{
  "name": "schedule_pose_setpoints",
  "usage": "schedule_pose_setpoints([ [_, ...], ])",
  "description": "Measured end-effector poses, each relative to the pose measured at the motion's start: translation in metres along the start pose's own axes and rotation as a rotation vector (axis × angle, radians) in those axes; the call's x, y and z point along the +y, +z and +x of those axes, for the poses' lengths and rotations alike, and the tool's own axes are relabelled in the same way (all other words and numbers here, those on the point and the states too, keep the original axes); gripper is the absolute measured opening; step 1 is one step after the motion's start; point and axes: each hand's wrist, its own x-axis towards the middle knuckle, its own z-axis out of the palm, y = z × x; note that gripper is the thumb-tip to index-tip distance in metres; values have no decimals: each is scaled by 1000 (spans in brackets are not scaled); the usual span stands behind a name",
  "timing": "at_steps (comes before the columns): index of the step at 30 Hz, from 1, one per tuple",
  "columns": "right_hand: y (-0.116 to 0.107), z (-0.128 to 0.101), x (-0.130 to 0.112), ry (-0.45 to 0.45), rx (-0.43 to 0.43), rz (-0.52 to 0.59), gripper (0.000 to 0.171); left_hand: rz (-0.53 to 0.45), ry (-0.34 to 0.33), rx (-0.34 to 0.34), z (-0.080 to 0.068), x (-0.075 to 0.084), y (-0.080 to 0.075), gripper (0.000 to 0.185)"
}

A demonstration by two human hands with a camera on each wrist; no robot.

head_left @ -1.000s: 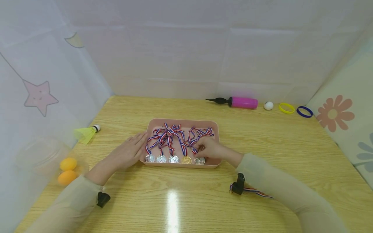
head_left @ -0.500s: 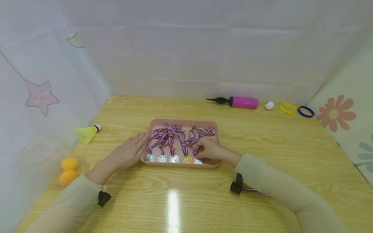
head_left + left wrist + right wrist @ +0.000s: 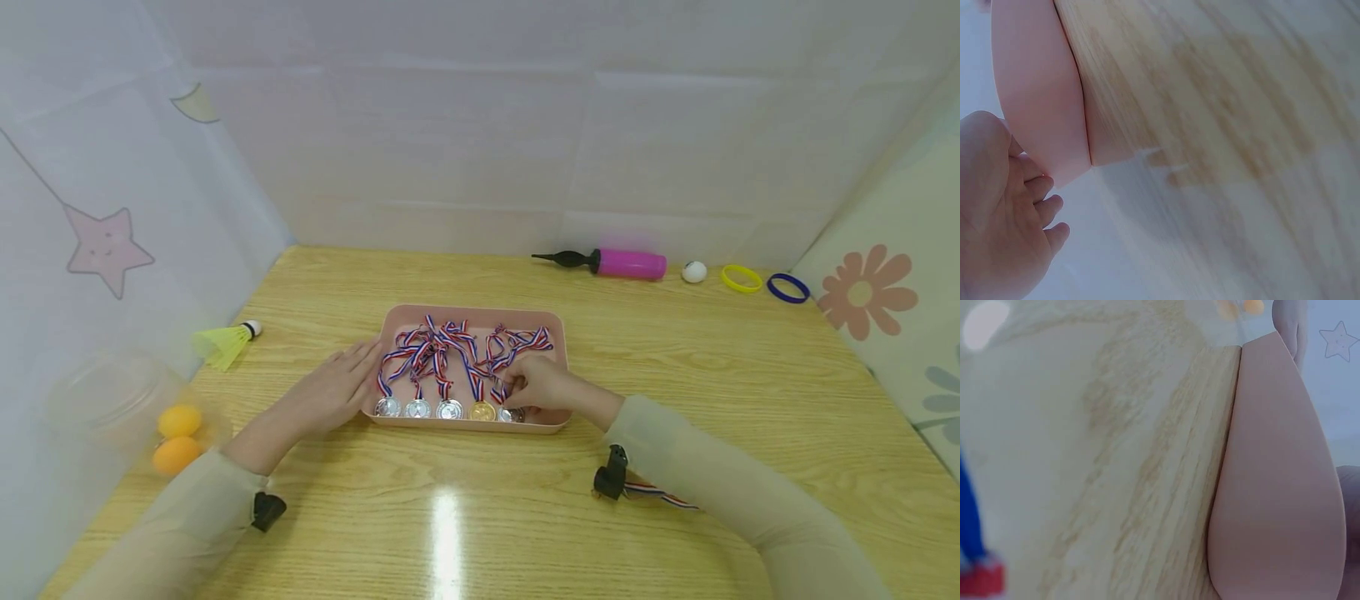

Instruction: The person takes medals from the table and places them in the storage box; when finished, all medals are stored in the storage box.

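A pink tray (image 3: 420, 423) holds a row of medals along its near wall, with striped ribbons bunched behind them. Most are silver; one gold medal (image 3: 482, 412) lies second from the right. My right hand (image 3: 546, 382) reaches into the tray's right side, thumb and fingertips pinching the rightmost silver medal (image 3: 511, 414) near its ribbon, covering part of it. With fingers extended, my left hand (image 3: 336, 390) rests against the tray's left side. In the left wrist view, the left hand (image 3: 1004, 212) lies at the tray's outer wall (image 3: 1041, 94).
Another striped ribbon (image 3: 660, 495) lies on the table under my right forearm. Along the back are a pink pump (image 3: 630, 263), a white ball (image 3: 693, 272), a yellow band (image 3: 741, 279) and a blue band (image 3: 787, 288). At left are a shuttlecock (image 3: 225, 343) and orange balls (image 3: 177, 439) in a clear container.
My right fingertips have moved slightly down onto the rightmost silver medal, which has shifted a little and is more covered. The left hand stays at the tray's side.
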Motion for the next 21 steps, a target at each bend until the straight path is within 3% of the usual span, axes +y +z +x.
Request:
schedule_pose_setpoints([
  [8,-23,-14,-7,-48,5,48,10,-10,4,3,0,1,-1,49],
  [15,-52,-43,-18,-53,57,27,14,-10,11,6,-1,0,-1,49],
  [21,-71,-70,-12,-83,110,53,17,-5,12,7,0,0,0,49],
])
